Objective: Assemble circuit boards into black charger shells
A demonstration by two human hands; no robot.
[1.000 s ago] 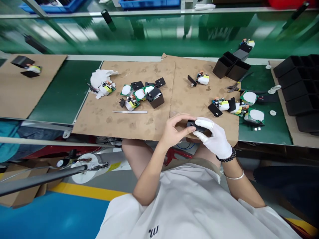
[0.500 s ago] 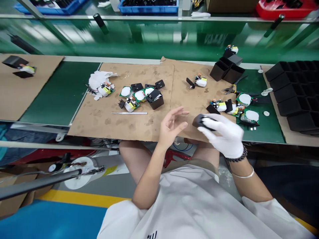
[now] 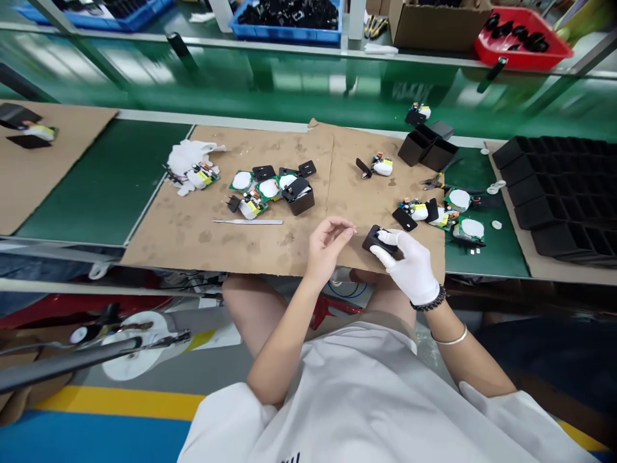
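Cardboard-topped counter (image 3: 216,244), lower centre: the gloved right hand (image 3: 409,270) grips a black charger housing (image 3: 375,236); the bare left hand (image 3: 328,247) hovers just beside, fingers loosely curled, apparently empty. Beyond lie tweezers (image 3: 248,222) and circuit boards (image 3: 267,188).

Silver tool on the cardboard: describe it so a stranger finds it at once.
Start at the big brown cardboard sheet in front of the person. On its left half, between the circuit boards and the near edge, left of the bare left hand, lies the silver tool, flat and crosswise. It alone is long, thin, bare metal; its neighbours are stubby and black, green or white.
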